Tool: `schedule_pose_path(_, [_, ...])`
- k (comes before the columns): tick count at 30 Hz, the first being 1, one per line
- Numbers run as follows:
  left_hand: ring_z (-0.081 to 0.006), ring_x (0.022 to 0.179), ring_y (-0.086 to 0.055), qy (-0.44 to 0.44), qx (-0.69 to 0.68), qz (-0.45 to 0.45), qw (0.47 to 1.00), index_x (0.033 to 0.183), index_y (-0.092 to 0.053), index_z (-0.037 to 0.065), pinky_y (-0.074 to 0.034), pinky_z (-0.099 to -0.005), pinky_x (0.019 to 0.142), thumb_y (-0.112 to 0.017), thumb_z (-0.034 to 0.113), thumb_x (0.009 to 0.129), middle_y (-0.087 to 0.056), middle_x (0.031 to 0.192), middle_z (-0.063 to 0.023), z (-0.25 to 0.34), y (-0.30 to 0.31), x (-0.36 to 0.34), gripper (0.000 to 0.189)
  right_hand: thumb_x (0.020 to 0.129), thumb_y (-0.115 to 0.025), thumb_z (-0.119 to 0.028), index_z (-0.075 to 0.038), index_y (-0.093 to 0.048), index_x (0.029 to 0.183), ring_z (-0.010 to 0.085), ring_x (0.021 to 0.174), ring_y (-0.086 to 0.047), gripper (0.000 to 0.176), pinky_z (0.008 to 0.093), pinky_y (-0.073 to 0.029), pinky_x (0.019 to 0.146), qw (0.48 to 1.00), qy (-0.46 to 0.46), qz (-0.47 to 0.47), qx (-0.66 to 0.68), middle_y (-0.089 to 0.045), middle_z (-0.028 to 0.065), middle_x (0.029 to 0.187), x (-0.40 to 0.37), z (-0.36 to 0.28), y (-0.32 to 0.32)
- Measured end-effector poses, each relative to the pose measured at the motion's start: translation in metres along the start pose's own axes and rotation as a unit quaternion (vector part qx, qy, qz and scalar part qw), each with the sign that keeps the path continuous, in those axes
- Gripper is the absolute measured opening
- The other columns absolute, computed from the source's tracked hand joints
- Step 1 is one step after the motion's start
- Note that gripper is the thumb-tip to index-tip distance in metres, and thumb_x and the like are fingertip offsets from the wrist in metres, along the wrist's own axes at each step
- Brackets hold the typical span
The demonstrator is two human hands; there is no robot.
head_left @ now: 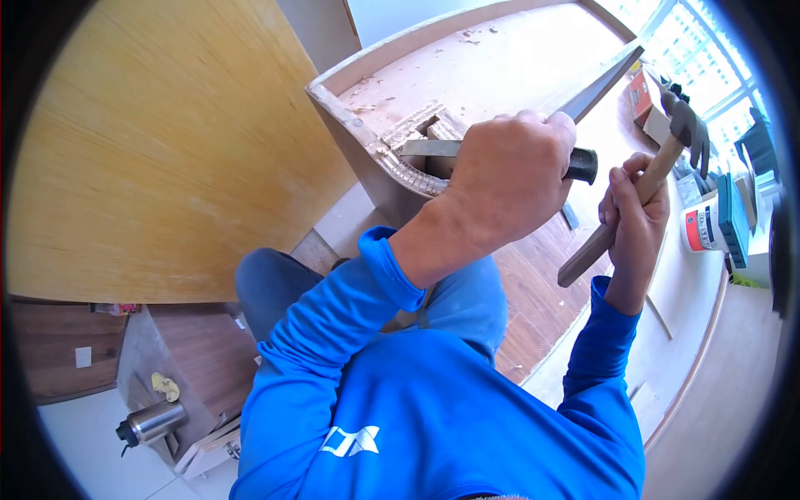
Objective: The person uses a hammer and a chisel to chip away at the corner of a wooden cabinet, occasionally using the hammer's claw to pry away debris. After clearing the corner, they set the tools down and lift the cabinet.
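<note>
My left hand [517,167] is wrapped around a chisel [429,148], its dark butt end sticking out past my fist. The flat metal blade points left and lies at the carved corner of a wooden panel frame [333,107]. Chipped, rough wood and a dark notch [432,129] show at that corner, partly behind my hand. To the right, my right hand [637,217] grips a claw hammer [658,171] by its wooden handle. The hammer's metal head is raised and stands apart from the chisel.
Wood chips [471,37] lie on the panel. A large yellowish wooden board [167,150] fills the left. On the right stand a white bucket [702,227] and a red box [643,96]. A steel bottle [154,422] lies at the lower left.
</note>
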State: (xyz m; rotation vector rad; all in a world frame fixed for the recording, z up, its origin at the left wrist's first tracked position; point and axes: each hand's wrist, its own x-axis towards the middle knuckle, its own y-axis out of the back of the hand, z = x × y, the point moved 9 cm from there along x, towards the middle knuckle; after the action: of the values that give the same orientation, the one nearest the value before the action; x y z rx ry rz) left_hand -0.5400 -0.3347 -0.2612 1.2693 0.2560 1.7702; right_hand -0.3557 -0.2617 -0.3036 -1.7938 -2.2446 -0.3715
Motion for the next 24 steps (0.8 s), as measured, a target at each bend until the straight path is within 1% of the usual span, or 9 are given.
schedule_pose_path(8, [-0.0394,0.072,-0.068,0.006,-0.076,-0.003,0.997,0.085,-0.065,0.004,-0.052,-0.0486,0.062,-0.078,0.018,0.081,-0.065,0.074,-0.0188,-0.001,0.018,0.0,0.02,0.103,-0.063,-0.005,-0.006,-0.055,0.108,0.005,0.057,-0.05,0.009,0.0214,-0.042,0.054,0.995,0.084,0.052,-0.014,-0.054,0.0009,0.075,-0.027,-0.028,-0.017])
schedule_pose_path(10, [-0.0401,0.072,-0.068,0.015,-0.099,-0.033,0.994,0.083,-0.065,0.003,-0.052,-0.0486,0.062,-0.078,0.017,0.08,-0.065,0.074,-0.0201,-0.001,0.018,0.0,0.018,0.102,-0.065,-0.005,-0.004,-0.056,0.108,0.0048,0.062,-0.053,0.011,0.0215,-0.042,0.056,0.917,0.233,-0.073,-0.317,-0.055,0.001,0.077,-0.043,-0.031,-0.051])
schedule_pose_path(14, [-0.0403,0.072,-0.068,0.004,-0.075,-0.035,0.997,0.084,-0.066,0.003,-0.052,-0.0489,0.062,-0.078,0.017,0.08,-0.065,0.074,-0.0207,-0.002,0.014,-0.003,0.018,0.102,-0.065,-0.003,-0.004,-0.06,0.107,0.0118,0.065,-0.053,0.007,0.0276,-0.046,0.064,0.95,0.1,-0.107,-0.276,-0.056,-0.0012,0.076,-0.052,-0.026,-0.048])
schedule_pose_path(16, [-0.0406,0.074,-0.069,-0.012,-0.09,-0.008,0.996,0.084,-0.067,0.003,-0.053,-0.049,0.063,-0.078,0.018,0.08,-0.066,0.075,-0.0205,-0.002,0.017,-0.002,0.018,0.101,-0.066,-0.002,-0.005,-0.06,0.109,0.01,0.065,-0.053,0.011,0.0252,-0.045,0.064,0.985,0.12,0.026,-0.121,-0.055,-0.0021,0.077,-0.057,-0.024,-0.024])
schedule_pose_path(18, [-0.041,0.074,-0.069,-0.007,-0.088,-0.021,0.996,0.084,-0.067,0.003,-0.053,-0.0489,0.064,-0.078,0.018,0.08,-0.066,0.075,-0.0203,0.0,0.016,-0.003,0.018,0.1,-0.068,-0.001,-0.006,-0.059,0.11,0.0083,0.07,-0.055,0.015,0.023,-0.043,0.063,0.994,0.091,0.068,-0.006,-0.056,-0.0021,0.077,-0.062,-0.028,-0.019])
schedule_pose_path(20, [-0.0413,0.074,-0.069,-0.005,-0.084,-0.033,0.996,0.085,-0.067,0.004,-0.054,-0.0487,0.064,-0.078,0.018,0.08,-0.067,0.076,-0.0202,-0.003,0.016,-0.004,0.018,0.099,-0.067,-0.001,-0.005,-0.059,0.109,0.0123,0.071,-0.058,0.014,0.0283,-0.047,0.063,0.98,0.116,0.075,-0.145,-0.059,0.0016,0.077,-0.072,-0.007,-0.023])
schedule_pose_path(21, [-0.0413,0.075,-0.069,0.0,-0.067,-0.038,0.997,0.085,-0.067,0.004,-0.054,-0.049,0.065,-0.078,0.019,0.079,-0.067,0.077,-0.02,-0.01,0.015,-0.005,0.019,0.098,-0.067,-0.002,-0.003,-0.059,0.11,0.0158,0.072,-0.06,0.015,0.034,-0.05,0.065,0.953,0.136,-0.098,-0.252,-0.061,0.0056,0.078,-0.071,-0.016,-0.055])
schedule_pose_path(22, [-0.0412,0.076,-0.069,0.005,-0.052,-0.045,0.998,0.085,-0.066,0.004,-0.054,-0.0493,0.065,-0.078,0.019,0.079,-0.067,0.078,-0.0198,-0.014,0.013,-0.006,0.021,0.097,-0.067,-0.002,-0.002,-0.058,0.112,0.0169,0.074,-0.06,0.017,0.0383,-0.05,0.066,0.94,0.083,-0.099,-0.317,-0.061,0.0086,0.078,-0.068,-0.005,-0.049])
schedule_pose_path(24, [-0.039,0.075,-0.069,-0.041,-0.042,-0.038,0.998,0.085,-0.066,0.005,-0.054,-0.048,0.064,-0.076,0.019,0.079,-0.066,0.077,-0.018,-0.009,0.013,-0.006,0.019,0.098,-0.067,-0.003,-0.002,-0.058,0.11,0.0126,0.073,-0.056,0.015,0.0344,-0.047,0.064,0.97,0.051,-0.073,-0.226,-0.06,0.0049,0.079,-0.066,-0.004,-0.043])
